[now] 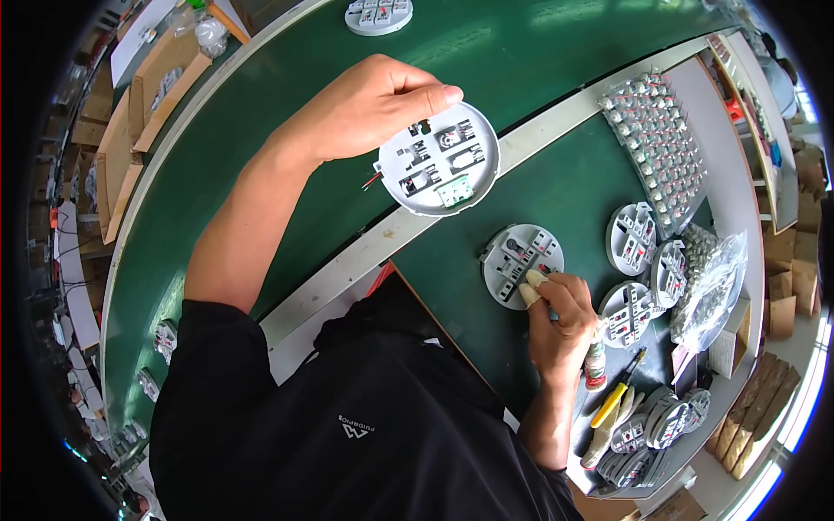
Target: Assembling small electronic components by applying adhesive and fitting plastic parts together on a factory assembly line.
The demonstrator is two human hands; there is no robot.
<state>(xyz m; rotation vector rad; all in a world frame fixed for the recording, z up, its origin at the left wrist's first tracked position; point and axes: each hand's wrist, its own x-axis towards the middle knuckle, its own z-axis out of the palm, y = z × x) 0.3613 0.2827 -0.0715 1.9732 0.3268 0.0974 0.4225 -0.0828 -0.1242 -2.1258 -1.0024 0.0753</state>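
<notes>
Round white base (pixel 439 159) gripped by the left hand (pixel 369 104); right hand (pixel 560 317) fingers pinch another base (pixel 519 260) on the worktop (pixel 452 260).

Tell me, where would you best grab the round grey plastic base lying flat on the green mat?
Probably by its rim, from above: the round grey plastic base lies flat, face up, its middle crowded with clips. The right hand already touches its near edge, so the far and left rim stay free.
</notes>
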